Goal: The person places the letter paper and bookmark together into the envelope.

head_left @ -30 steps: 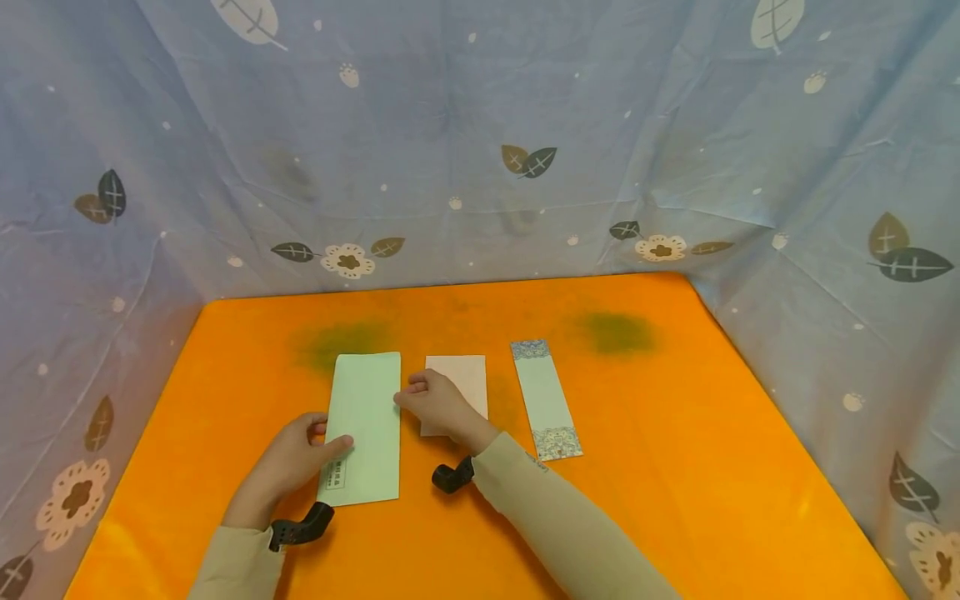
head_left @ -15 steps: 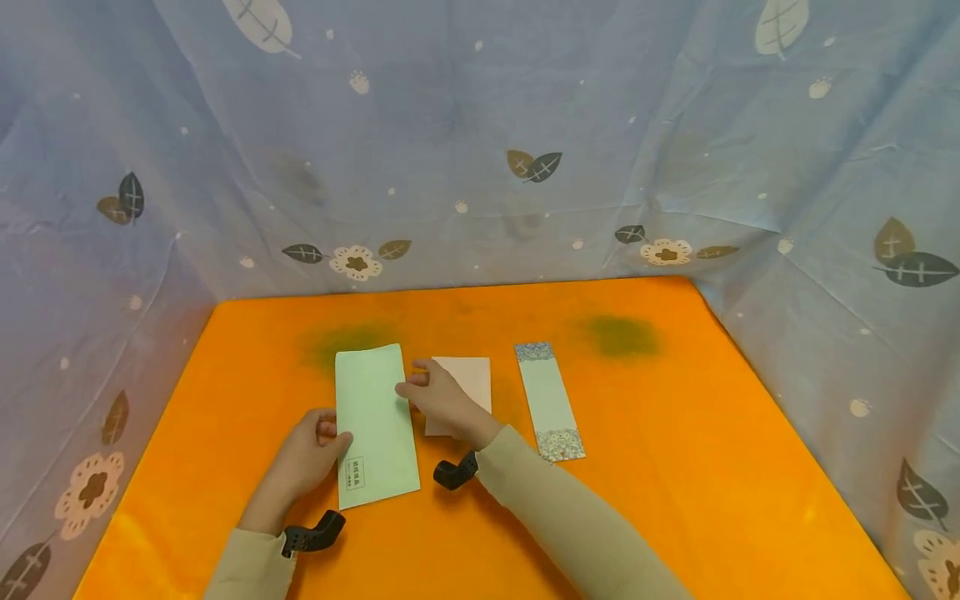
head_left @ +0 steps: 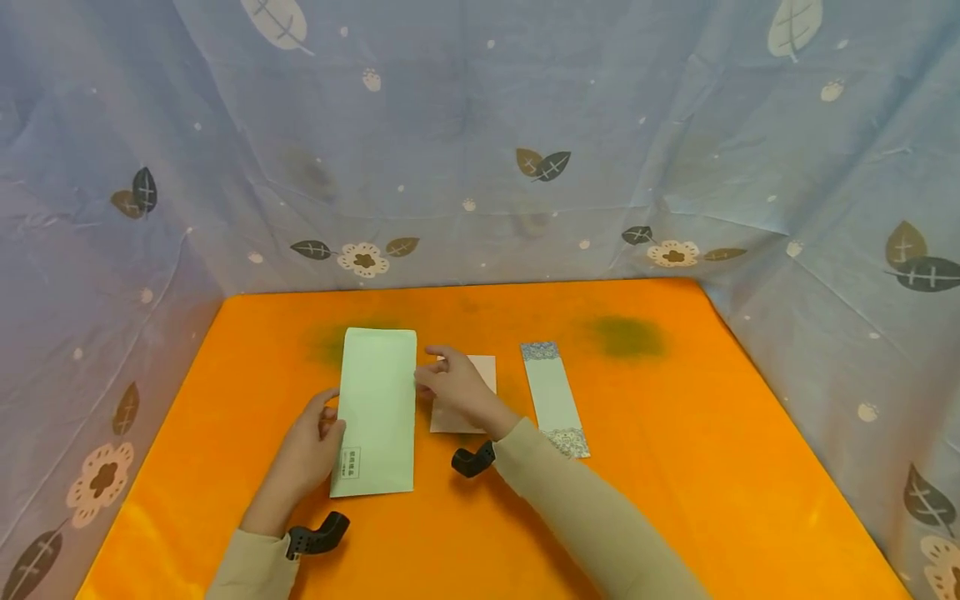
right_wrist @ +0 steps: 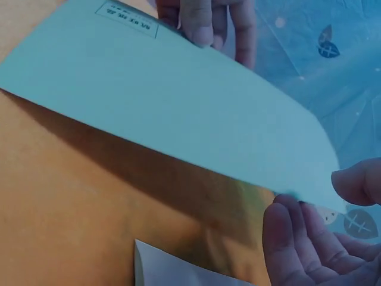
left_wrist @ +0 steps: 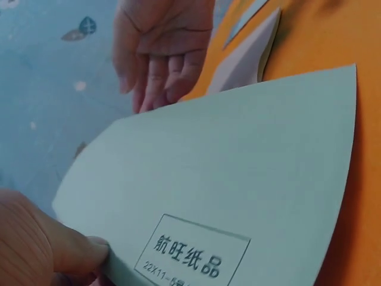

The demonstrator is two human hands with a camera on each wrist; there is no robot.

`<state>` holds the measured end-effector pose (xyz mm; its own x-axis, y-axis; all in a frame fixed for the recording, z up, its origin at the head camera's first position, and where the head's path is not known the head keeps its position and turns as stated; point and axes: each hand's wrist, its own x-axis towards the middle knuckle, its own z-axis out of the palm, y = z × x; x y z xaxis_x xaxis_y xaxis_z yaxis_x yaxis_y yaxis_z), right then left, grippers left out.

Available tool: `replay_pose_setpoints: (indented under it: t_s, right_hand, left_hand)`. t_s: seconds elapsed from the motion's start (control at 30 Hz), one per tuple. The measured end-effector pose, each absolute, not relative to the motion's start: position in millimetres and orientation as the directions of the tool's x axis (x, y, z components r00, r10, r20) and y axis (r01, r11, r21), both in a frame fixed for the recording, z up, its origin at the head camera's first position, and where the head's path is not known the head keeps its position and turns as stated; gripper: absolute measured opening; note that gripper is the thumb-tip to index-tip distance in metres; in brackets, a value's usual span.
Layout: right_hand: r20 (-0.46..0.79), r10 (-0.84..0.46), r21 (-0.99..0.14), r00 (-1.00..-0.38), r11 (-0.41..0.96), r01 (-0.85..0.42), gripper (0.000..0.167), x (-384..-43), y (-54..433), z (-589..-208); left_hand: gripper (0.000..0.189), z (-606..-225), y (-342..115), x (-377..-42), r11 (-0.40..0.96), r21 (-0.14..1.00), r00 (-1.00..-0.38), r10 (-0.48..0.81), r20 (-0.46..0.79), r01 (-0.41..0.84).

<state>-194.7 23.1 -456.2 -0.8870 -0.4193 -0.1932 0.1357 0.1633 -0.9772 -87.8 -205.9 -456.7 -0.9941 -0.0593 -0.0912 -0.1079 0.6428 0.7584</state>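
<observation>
A pale green paper envelope [head_left: 378, 408] with a boxed print in its lower left corner is raised off the table, bowed in both wrist views. My left hand [head_left: 303, 446] pinches its left edge, the thumb [left_wrist: 83, 250] over the printed face. At the right edge is my right hand [head_left: 461, 390]. In the right wrist view its fingers [right_wrist: 303, 238] lie loosely under the edge, the thumb [right_wrist: 360, 182] by the far corner. A pinkish-white folded paper [head_left: 483, 367] lies on the table, partly hidden behind the right hand.
A long pale strip of paper [head_left: 551, 392] with blue patterned ends lies right of the folded paper, its lower end near the right sleeve. An orange cloth covers the table [head_left: 690, 450]. Blue printed curtains [head_left: 465, 108] stand at the back and both sides.
The envelope has moved slightly away from the person and to the right, and its tilt has shifted. Both hands have moved along with it. The folded paper and strip stay put.
</observation>
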Motion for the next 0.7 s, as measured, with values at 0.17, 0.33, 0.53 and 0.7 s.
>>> replay_pose_setpoints:
  t_s: [0.17, 0.33, 0.53, 0.7]
  right_hand:
    - [-0.161, -0.402, -0.985, -0.902, 0.117, 0.125, 0.047, -195.2, 27.7, -450.3]
    - [-0.146, -0.388, -0.987, -0.91, 0.115, 0.11, 0.031, -194.5, 33.5, -444.1]
    - [-0.145, -0.369, -0.984, -0.918, 0.15, 0.095, 0.026, -194.5, 39.6, -440.0]
    - [-0.137, -0.359, -0.985, -0.923, 0.144, 0.09, 0.023, -194.7, 47.0, -436.7]
  left_hand:
    - [0.048, -449.9, -201.6, -87.5, 0.69, 0.722, -0.998, -0.055, -0.029, -0.059]
    - [0.048, -445.6, -196.8, -87.5, 0.703, 0.711, -0.999, -0.028, -0.028, -0.039]
    - [0.049, -443.1, -192.8, -86.7, 0.696, 0.717, -0.999, -0.015, -0.044, -0.043]
    - [0.048, -442.1, -190.5, -86.1, 0.7, 0.714, -1.0, -0.005, -0.028, -0.024]
